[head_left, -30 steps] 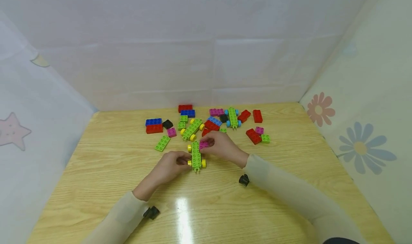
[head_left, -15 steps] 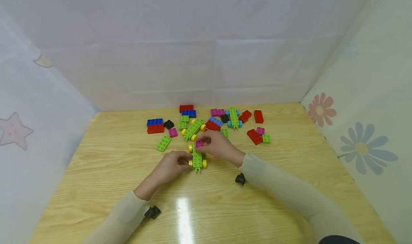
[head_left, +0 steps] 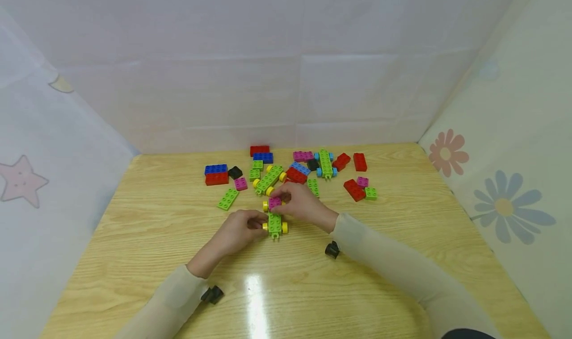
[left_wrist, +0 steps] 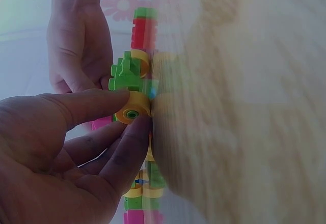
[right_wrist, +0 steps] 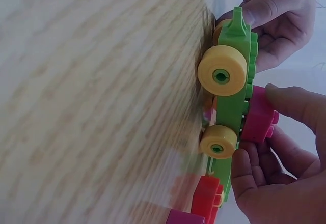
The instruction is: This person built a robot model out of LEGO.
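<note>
A green wheeled base [head_left: 274, 223] with yellow wheels stands on the table between both hands. My left hand [head_left: 237, 232] pinches its near left yellow wheel [left_wrist: 133, 107] between thumb and fingers. A pink brick [right_wrist: 259, 114] sits on the far end of the base's studs. My right hand [head_left: 304, 205] holds that brick between thumb and fingers. Whether the brick is fully pressed down, I cannot tell. Just behind lies a second green base [head_left: 269, 179] with yellow wheels, set at a slant.
Beyond the hands lie several loose bricks, among them a green brick [head_left: 228, 199], a red brick [head_left: 217, 178] and a blue brick [head_left: 263, 157]. Further right are a green base with blue wheels [head_left: 325, 164] and another red brick [head_left: 354, 190]. A white cloth wall [head_left: 223, 101] closes the back.
My right hand has moved the pink brick left from beside the green base onto its far end. My left hand has stayed at the near wheel.
</note>
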Available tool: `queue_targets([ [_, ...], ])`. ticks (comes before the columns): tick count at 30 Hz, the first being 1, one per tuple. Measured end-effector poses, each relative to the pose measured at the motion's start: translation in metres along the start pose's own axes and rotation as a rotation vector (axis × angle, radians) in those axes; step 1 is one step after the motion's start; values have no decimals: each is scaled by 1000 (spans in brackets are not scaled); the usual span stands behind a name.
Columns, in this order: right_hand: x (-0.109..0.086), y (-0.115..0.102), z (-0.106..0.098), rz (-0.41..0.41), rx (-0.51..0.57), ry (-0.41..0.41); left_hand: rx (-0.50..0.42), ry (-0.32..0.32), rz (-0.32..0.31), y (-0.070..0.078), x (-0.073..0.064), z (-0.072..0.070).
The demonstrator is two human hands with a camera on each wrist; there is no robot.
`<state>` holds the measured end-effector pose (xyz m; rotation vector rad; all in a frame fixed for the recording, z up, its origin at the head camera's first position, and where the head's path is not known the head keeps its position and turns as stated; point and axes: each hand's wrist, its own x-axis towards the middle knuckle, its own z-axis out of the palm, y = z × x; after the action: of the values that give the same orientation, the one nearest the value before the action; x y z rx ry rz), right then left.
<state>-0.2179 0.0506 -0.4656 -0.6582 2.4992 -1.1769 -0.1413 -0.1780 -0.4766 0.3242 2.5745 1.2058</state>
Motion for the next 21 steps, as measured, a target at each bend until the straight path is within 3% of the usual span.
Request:
queue_targets([
  [21,3,2,-2,-3,-16,-40,-4,8,-13,0,-1,1],
])
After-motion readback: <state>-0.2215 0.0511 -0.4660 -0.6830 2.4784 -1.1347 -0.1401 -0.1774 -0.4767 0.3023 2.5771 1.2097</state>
